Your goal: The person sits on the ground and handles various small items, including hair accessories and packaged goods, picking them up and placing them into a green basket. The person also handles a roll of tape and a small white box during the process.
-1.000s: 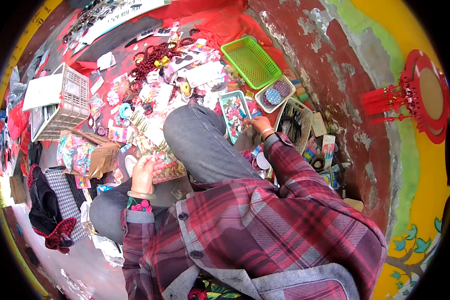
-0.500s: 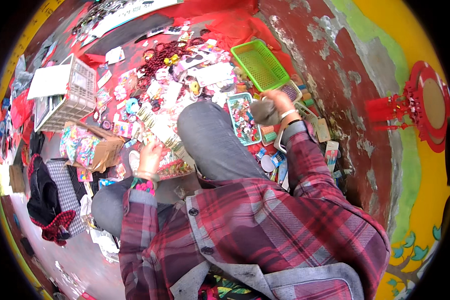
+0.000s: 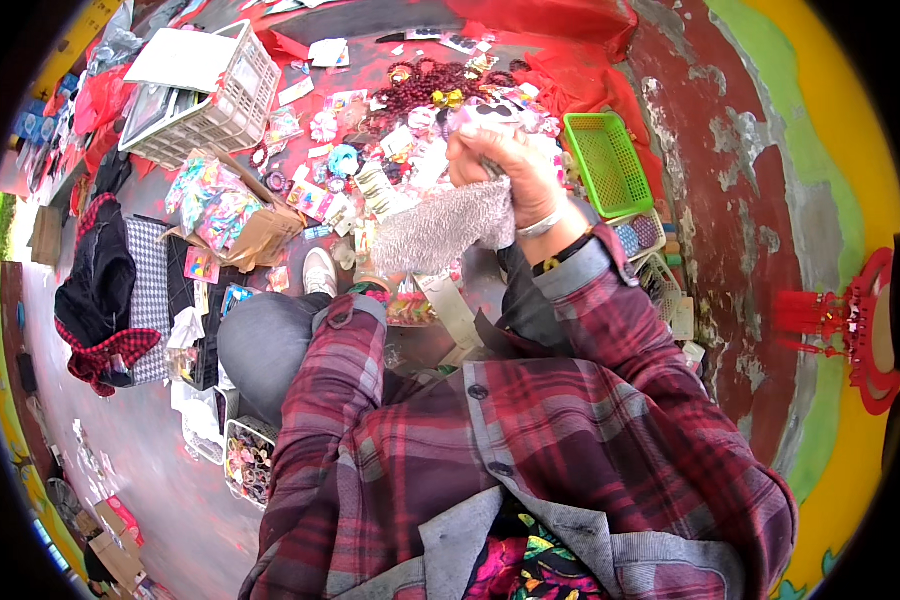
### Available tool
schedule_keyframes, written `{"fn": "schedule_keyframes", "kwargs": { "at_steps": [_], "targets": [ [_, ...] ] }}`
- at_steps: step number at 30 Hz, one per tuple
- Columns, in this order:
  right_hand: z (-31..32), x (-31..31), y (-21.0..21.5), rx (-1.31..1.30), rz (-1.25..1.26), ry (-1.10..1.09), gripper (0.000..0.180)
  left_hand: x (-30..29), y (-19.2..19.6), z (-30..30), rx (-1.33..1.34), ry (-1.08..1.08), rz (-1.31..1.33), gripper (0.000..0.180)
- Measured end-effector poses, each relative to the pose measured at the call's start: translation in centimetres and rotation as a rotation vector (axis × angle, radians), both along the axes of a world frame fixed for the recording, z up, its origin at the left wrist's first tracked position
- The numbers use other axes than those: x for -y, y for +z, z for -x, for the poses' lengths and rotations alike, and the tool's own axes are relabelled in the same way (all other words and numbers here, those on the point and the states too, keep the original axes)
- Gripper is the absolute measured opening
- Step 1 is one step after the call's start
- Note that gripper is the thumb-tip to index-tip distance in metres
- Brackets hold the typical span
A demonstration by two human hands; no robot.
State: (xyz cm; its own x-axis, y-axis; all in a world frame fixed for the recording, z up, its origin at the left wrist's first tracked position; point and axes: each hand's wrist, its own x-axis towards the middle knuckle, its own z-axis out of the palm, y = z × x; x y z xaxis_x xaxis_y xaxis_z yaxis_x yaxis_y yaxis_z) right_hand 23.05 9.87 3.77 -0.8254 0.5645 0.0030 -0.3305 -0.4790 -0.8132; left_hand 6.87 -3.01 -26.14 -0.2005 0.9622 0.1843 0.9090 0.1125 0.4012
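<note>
Head view: right hand [image 3: 505,160] pinches the grey cloth [image 3: 435,232], long axis trailing left from the grip toward the hidden left hand.

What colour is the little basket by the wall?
The basket is bright green, seen from the head view.

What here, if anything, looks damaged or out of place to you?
The red floor is badly worn, with paint flaked off in grey patches beside the green basket. Small trinkets lie scattered loose across the red cloth. The right hand grips a grey knitted cloth.
</note>
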Motion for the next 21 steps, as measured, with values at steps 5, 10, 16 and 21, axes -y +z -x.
{"fn": "schedule_keyframes", "kwargs": {
  "at_steps": [5, 10, 16, 21],
  "targets": [
    [1.0, -1.9, -4.3, 0.179, 0.481, -0.271, 0.019, -0.7, 1.6, -0.6, 0.231, 0.134, 0.431, 0.04],
    [1.6, -2.9, -6.3, 0.205, 0.388, -0.368, 0.017, -1.0, 0.5, -0.7, 0.19, 0.136, 0.449, 0.035],
    [2.4, -1.9, -6.1, 0.231, 0.338, -0.296, 0.017, -1.7, 0.2, -0.7, 0.236, 0.148, 0.511, 0.031],
    [2.6, -1.5, -5.7, 0.235, 0.338, -0.27, 0.017, -1.2, -1.8, -1.1, 0.147, 0.22, 0.487, 0.03]
  ]
}}
